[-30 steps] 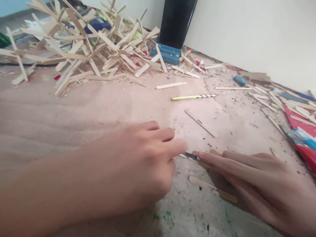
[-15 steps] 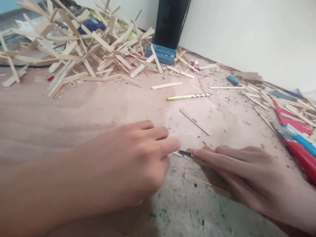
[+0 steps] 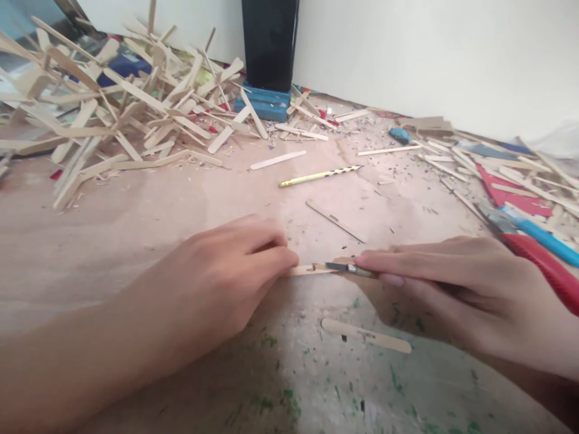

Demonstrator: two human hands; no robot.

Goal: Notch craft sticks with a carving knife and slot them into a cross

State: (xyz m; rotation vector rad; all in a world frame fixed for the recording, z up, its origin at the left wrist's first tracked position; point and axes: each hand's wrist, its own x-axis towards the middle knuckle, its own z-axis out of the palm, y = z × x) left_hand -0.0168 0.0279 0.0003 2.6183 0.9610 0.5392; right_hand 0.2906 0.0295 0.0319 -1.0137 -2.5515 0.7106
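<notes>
My left hand is closed on the left end of a flat wooden stick that has a small notch cut in it. My right hand grips a craft knife, its short dark blade lying over the right part of the stick. The stick's far end is hidden near the right fingers. Just below lies another wooden stick with dark marks at its middle. A thinner stick rests above the hands, and past it is a yellow pencil with a dark spiral pattern.
A tangled heap of wooden sticks fills the back left. Beside it a black upright object stands on a blue base. At the right are a red-handled tool, a blue pen-like item and more sticks.
The view has shifted to the right. My left hand has drawn back from the knife, showing the notched stick. The knife and my right hand have lifted slightly, and the lower stick is now fully visible.
</notes>
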